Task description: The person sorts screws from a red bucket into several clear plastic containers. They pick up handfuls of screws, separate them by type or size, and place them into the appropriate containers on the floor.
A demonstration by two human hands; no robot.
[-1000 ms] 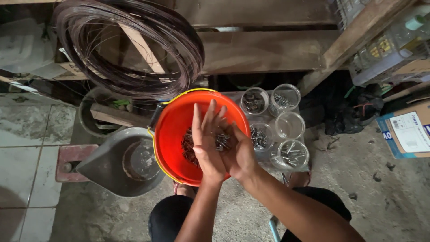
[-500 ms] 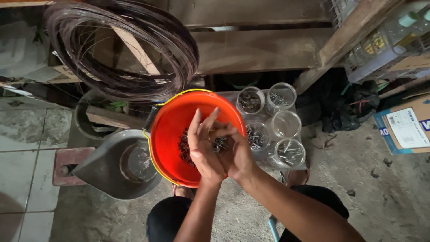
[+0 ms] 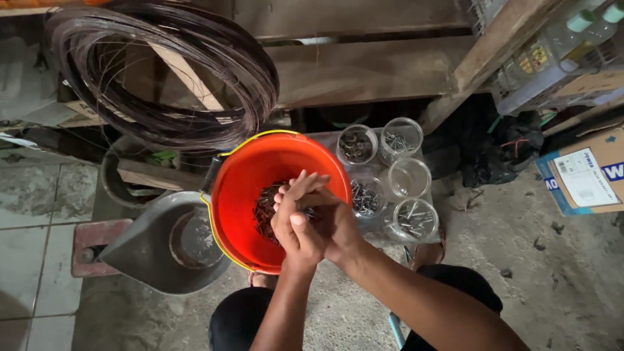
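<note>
Rough concrete floor [image 3: 572, 286] runs under everything, meeting pale tiles at the left edge, with dark wooden planks [image 3: 364, 65] across the back. On the floor sits an orange bucket [image 3: 244, 195] with a yellow rim, and in its bottom lies a dark heap of nails [image 3: 263, 211], half covered by the hands so its extent is hard to judge. Both hands meet over the bucket's right side: the left hand [image 3: 296, 224] lies against the right hand [image 3: 335, 218], palms pressed together, fingers partly curled. A few small dark pieces show between them, likely nails, but each grip is screened by the other hand, so I cannot tell whether either is closed on anything. Just right of the bucket stand five clear plastic jars [image 3: 406, 179]; four hold small metal fasteners too tiny to name surely, and one looks bare. A grey metal scoop-shaped pan [image 3: 156, 244] rests at the bucket's left, touching it. A large coil of dark wire [image 3: 162, 71] leans on the planks above. A cardboard box [image 3: 585, 172] is cut off at the right edge. The person's knees, in dark cloth, show below.
</note>
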